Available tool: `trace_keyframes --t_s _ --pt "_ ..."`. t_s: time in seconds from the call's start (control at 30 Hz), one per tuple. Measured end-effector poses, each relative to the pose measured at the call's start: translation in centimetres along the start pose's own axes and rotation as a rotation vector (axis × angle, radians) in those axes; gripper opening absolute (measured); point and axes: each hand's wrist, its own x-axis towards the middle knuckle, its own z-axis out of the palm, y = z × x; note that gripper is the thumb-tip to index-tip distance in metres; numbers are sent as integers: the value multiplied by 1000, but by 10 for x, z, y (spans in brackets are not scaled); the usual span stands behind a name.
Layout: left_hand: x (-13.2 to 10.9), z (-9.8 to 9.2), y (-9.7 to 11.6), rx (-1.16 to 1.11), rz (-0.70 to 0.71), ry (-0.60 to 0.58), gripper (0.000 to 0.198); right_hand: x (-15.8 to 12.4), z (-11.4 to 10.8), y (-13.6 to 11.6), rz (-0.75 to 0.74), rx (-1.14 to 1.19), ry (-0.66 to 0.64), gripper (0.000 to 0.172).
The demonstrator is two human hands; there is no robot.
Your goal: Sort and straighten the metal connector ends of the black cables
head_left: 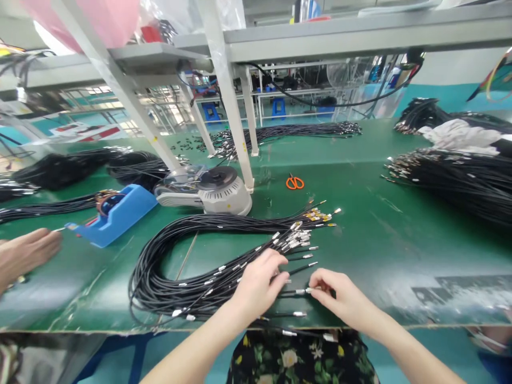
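A looped bundle of black cables (146,266) lies on the green table, its white-labelled ends (298,237) pointing right. My left hand (260,282) is on the lower strands near these ends, thumb and fingers curled around a cable; its fingertips partly hide what they grip. Just to the right, my right hand (340,296) pinches the tip of one cable (298,292) between thumb and forefinger. Several loose cable ends (298,314) lie below my hands near the table's front edge, some with white tags.
Behind the bundle stand a round label dispenser (226,194) and a blue tape dispenser (120,213). Orange-handled scissors (295,182) lie farther back. Another person's hand (32,250) is at left. More cable bundles (460,181) lie right; shelf posts (232,96) rise behind.
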Motion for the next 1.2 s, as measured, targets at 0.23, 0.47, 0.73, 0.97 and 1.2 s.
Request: trace_keyframes --t_s 0.23,0.47,0.73,0.97,1.2 --pt "-3 12 22 187 132 -259 25 4 3 7 14 402 71 6" --pt "6 18 21 128 80 -291 29 0 -2 15 36 324 -31 13" --pt "12 18 26 105 62 -364 25 3 -11 19 -74 168 -93 20" --pt "13 33 22 117 50 -330 28 5 -9 22 -118 -24 -84 19" --pt "5 49 17 116 38 -225 25 11 -9 20 -157 -167 -151 21"
